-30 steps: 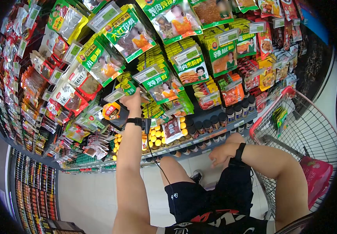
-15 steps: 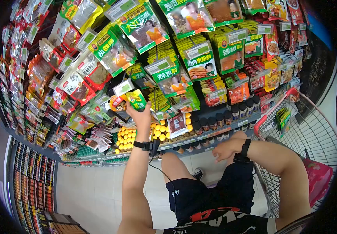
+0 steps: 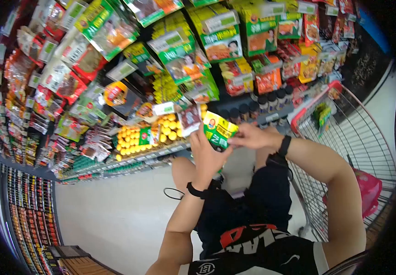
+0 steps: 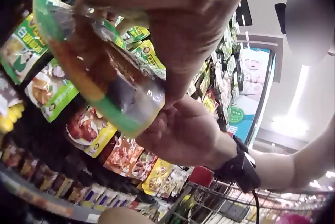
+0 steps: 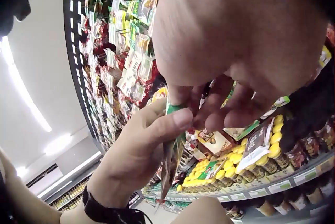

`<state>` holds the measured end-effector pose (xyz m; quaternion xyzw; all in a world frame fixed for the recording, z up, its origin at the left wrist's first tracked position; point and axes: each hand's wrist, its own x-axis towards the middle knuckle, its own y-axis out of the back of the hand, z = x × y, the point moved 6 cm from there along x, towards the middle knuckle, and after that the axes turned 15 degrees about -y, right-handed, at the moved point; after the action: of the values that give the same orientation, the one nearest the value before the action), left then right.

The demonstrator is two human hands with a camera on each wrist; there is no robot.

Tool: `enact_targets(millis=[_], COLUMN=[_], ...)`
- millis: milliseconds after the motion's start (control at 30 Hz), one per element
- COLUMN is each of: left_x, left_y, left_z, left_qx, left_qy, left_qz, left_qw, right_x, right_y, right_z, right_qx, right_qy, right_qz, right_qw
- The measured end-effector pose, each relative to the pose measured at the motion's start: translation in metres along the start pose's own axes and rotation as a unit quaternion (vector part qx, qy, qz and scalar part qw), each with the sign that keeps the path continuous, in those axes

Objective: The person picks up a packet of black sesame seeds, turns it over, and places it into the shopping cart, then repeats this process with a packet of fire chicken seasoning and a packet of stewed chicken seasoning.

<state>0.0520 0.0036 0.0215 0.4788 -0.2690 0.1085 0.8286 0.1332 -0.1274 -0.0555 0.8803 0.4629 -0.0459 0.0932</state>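
A green and yellow seasoning packet [image 3: 218, 133] is held between both hands in front of the shelf. My left hand [image 3: 206, 158] grips its left and lower side, the thumb over the front. The right hand [image 3: 249, 136] pinches its right edge with thumb and fingers. In the left wrist view the packet [image 4: 104, 80] shows a clear, shiny side with brown contents, under the left hand [image 4: 172, 14]. Seen nearly edge-on in the right wrist view, the packet [image 5: 171, 161] lies between the left thumb and the right hand's fingers [image 5: 222, 101].
Hanging packets [image 3: 179, 59] fill the rack ahead. Yellow-capped jars [image 3: 133, 140] stand on the shelf below, with dark-capped jars to their right. A wire cart [image 3: 368, 151] with a red handle is at the right, holding green packets [image 3: 322, 117] and a pink bag [image 3: 368, 192].
The left hand has drawn the packet away from the rack, down and to the right. My right hand has risen from near the knee and now pinches the packet. The view has shifted.
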Motion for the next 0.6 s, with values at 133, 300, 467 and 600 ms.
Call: enact_targets(millis=[133, 300, 467, 600], left_x=[-0.018, -0.046, -0.070, -0.073], left_y=[-0.007, -0.017, -0.021, -0.022], left_z=[-0.007, -0.037, -0.066, -0.062], left_qx=[-0.103, -0.322, -0.422, -0.428], left_qy=[0.064, 0.067, 0.157, 0.176], left_qz=[0.027, 0.152, 0.164, 0.162], left_qw=[0.992, 0.932, 0.878, 0.872], right_x=[-0.011, -0.006, -0.006, -0.011], right_y=[0.001, 0.017, 0.014, 0.008], right_z=[-0.018, -0.008, -0.015, -0.019], right_qx=[0.106, 0.058, 0.049, 0.045], right_qy=[-0.004, -0.071, -0.058, -0.071], right_qz=[-0.004, 0.032, 0.023, 0.011], right_qw=[0.994, 0.995, 0.997, 0.996])
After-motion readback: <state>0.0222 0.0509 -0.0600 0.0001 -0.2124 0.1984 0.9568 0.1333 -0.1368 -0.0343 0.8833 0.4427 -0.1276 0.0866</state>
